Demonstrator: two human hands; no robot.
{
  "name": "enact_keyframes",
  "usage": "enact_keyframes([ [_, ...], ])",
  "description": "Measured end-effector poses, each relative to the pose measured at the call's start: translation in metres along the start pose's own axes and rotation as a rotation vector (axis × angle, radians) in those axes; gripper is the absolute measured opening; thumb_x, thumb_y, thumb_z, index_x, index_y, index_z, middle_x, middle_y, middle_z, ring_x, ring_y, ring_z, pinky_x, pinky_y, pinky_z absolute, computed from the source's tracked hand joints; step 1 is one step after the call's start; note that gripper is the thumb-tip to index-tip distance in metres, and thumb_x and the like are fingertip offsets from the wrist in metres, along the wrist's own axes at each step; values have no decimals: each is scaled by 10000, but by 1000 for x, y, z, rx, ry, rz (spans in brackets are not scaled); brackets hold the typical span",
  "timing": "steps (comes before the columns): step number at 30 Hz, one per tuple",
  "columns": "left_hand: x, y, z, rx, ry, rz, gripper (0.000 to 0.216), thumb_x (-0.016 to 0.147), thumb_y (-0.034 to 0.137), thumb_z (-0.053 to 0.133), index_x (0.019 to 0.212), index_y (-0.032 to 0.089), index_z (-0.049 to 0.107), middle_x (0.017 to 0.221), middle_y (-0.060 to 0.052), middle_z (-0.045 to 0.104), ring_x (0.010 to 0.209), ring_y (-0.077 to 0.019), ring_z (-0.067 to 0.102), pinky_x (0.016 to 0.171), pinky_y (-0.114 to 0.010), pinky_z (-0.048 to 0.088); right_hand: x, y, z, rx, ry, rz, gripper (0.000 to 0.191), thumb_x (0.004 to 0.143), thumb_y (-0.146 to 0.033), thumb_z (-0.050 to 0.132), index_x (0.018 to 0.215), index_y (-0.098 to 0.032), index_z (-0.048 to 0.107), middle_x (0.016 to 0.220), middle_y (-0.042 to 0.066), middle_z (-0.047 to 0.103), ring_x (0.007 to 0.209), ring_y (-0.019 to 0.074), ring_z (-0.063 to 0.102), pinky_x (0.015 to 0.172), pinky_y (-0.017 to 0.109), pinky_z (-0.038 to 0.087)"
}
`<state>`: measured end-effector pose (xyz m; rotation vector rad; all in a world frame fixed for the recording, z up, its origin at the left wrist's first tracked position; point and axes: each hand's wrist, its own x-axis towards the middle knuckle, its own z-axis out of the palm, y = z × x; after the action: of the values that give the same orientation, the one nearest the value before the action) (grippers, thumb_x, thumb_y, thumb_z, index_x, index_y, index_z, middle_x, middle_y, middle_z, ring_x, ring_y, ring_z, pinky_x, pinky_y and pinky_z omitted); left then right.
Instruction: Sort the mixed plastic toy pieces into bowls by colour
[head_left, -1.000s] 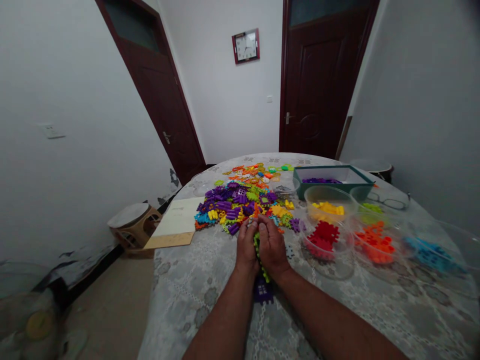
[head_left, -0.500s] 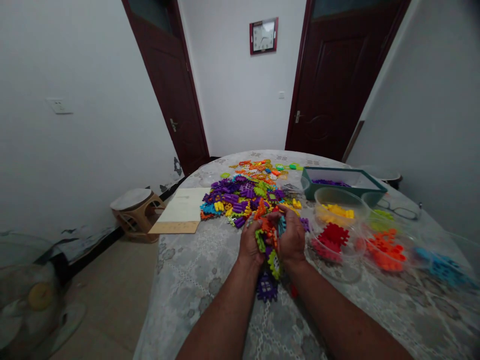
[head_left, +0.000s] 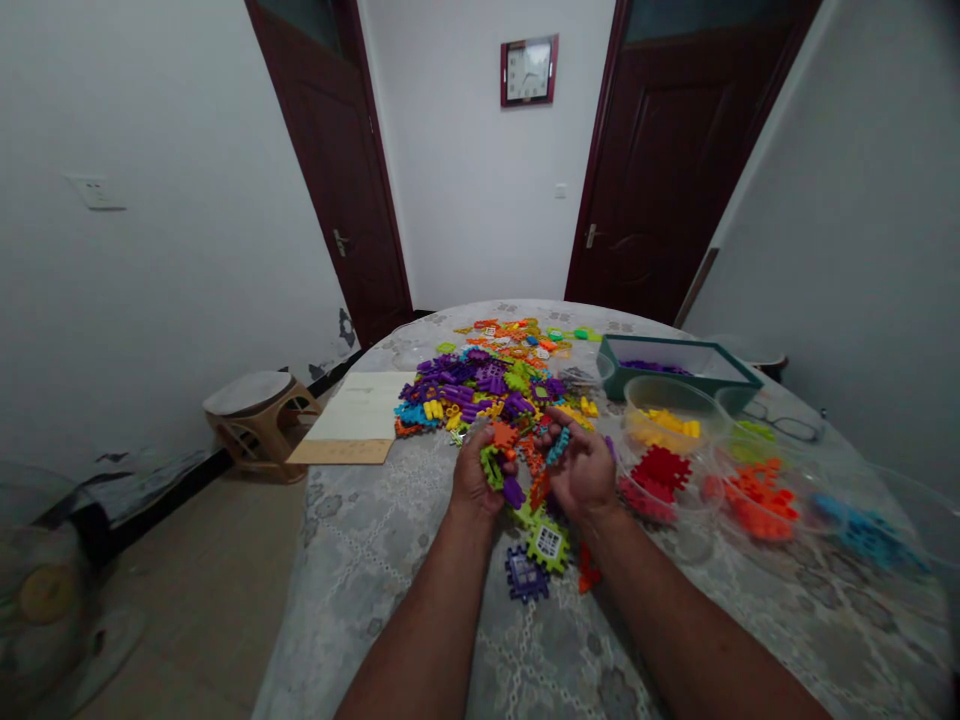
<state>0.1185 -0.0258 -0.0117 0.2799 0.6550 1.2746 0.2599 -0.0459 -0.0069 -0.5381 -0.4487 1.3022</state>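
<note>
My left hand (head_left: 474, 478) and my right hand (head_left: 583, 470) are cupped together above the table, palms turned up. Between them they hold a small heap of mixed plastic building pieces (head_left: 523, 458), orange, green, purple and teal. My left hand's fingers curl round green and purple pieces, my right hand's round orange and teal ones. Right below the hands lie a purple square piece (head_left: 525, 576), a green one (head_left: 548, 544) and a red one (head_left: 587, 572) on the cloth. A big pile of loose pieces (head_left: 487, 385) lies just beyond the hands.
Clear bowls to the right hold sorted pieces: yellow (head_left: 665, 420), red (head_left: 660, 472), orange (head_left: 754, 492), blue (head_left: 870, 525). A teal box (head_left: 679, 365) with purple pieces stands behind them, glasses (head_left: 787, 428) beside it. A board (head_left: 356, 430) overhangs the table's left edge; a stool (head_left: 251, 415) stands on the floor.
My hands scooped pieces off the cloth, lifted and turned palm up, then spread slightly. A green and a red piece now lie beside the purple one below the hands.
</note>
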Motion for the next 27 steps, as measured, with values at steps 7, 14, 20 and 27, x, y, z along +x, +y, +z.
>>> enact_keyframes([
  [7, -1, 13, 0, -23, -81, 66, 340, 715, 255, 786, 1001, 159, 630, 802, -45, 726, 518, -112, 608, 384, -178, 426, 2, 6, 3, -159, 38, -77, 400, 637, -160, 686, 1030, -221, 736, 847, -25, 692, 780, 128, 641, 764, 251, 562],
  [14, -1, 21, -1, -67, -98, 103, 241, 741, 221, 756, 947, 162, 646, 785, -43, 738, 516, -120, 617, 386, -181, 439, 1, 16, -2, -312, 99, -131, 358, 719, -380, 849, 1003, -228, 692, 1007, -1, 757, 906, 171, 711, 881, 349, 603],
  [20, -3, 30, 4, -70, -113, 72, 201, 744, 171, 715, 935, 149, 658, 831, -94, 751, 615, -176, 687, 386, -180, 442, -9, 1, 6, -557, 135, -226, 261, 796, -413, 795, 944, -205, 742, 840, -17, 721, 726, 158, 646, 720, 302, 550],
  [27, 3, 36, 7, -3, -126, 116, 271, 712, 152, 702, 982, 130, 682, 915, -125, 752, 683, -211, 708, 402, -200, 472, -41, -47, 31, -951, -59, -455, 173, 937, -354, 658, 985, -231, 769, 886, 1, 669, 819, 160, 615, 764, 284, 506],
])
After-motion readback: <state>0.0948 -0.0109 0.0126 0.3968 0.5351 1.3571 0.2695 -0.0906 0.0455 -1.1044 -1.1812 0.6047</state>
